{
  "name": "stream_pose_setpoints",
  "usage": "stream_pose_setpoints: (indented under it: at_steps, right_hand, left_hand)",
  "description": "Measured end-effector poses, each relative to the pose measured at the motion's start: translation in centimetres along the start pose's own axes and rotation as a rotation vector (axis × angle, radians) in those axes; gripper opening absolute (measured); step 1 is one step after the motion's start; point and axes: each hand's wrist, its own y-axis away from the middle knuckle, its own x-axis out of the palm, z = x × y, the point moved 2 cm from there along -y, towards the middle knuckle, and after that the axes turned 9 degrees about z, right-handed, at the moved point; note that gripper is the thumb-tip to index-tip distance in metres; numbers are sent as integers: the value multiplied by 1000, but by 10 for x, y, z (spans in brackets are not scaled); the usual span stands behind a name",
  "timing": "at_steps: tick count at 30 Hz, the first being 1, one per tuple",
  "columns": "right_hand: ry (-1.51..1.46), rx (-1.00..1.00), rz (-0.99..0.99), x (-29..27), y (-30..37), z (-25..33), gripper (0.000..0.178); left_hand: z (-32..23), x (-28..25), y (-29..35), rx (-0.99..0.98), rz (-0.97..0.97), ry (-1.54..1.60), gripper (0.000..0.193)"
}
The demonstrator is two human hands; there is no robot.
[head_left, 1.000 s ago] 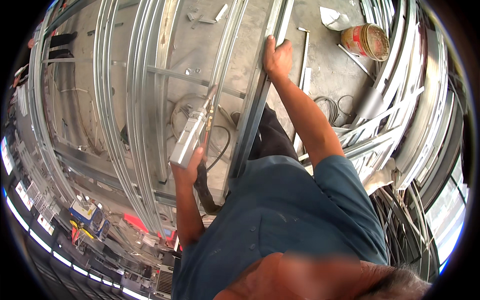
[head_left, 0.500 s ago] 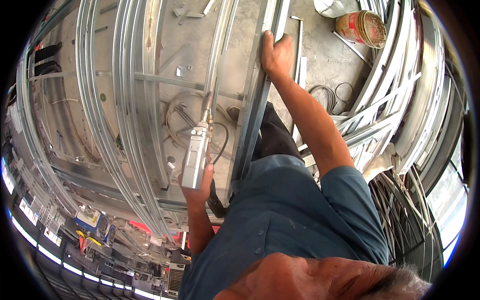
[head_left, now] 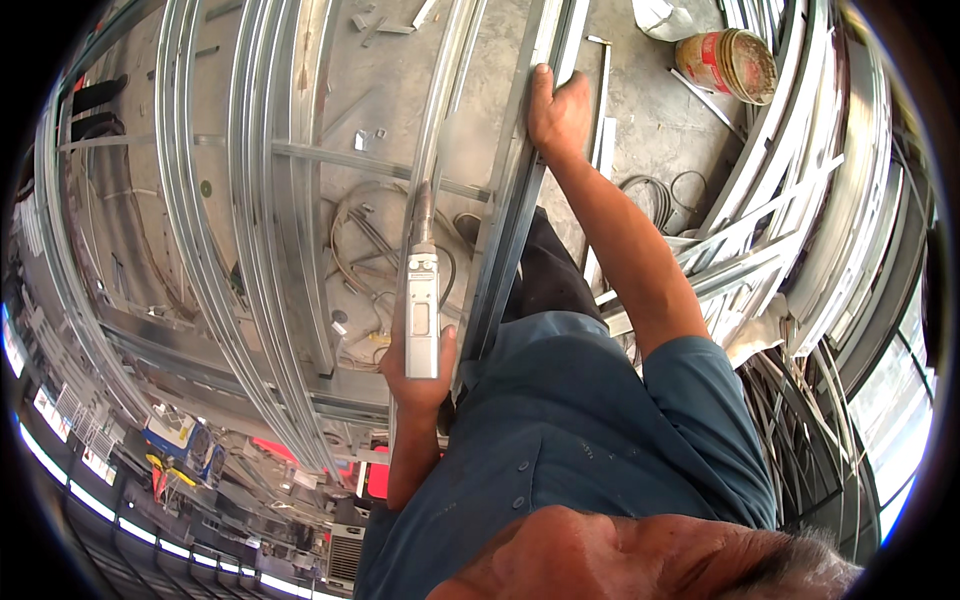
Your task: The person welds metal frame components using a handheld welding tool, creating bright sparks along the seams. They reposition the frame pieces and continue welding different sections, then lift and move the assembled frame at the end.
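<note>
My left hand (head_left: pixel 442 352) is wrapped round a silver, boxy welding gun (head_left: pixel 424 315) with a tapered, brownish nozzle. Its tip lies at a long metal frame bar (head_left: pixel 443 100), close to a thin crossbar (head_left: pixel 385 175); whether it touches cannot be made out. My right hand (head_left: pixel 562 118) is laid over the edge of a nearer metal channel (head_left: pixel 508 215), thumb on top and fingers curled down its far side, partly hidden. A dark hose loops beside the gun.
More long metal channels (head_left: pixel 250 200) run along the left. A stained bucket (head_left: pixel 725 65) stands at the upper right beside stacked metal strips (head_left: pixel 800 150). Coiled cable (head_left: pixel 650 200) and metal offcuts lie on the floor. Another person's dark shoes (head_left: pixel 100 95) show at the far left.
My left hand has shifted right with the welding gun, which has turned so its flat face shows and it points straighter up. My right hand keeps its place on the channel.
</note>
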Motion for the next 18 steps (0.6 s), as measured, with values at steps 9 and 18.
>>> stream_pose_setpoints:
  at_steps: [9, 18]
  right_hand:
    - [9, 8, -1, -1, 0, 1, 64]
    - [15, 10, 1, 0, -2, -1, 62]
  left_hand:
    - [8, 4, 2, 39, -11, -44, 72]
    - [9, 4, 5, -3, 4, -7, 74]
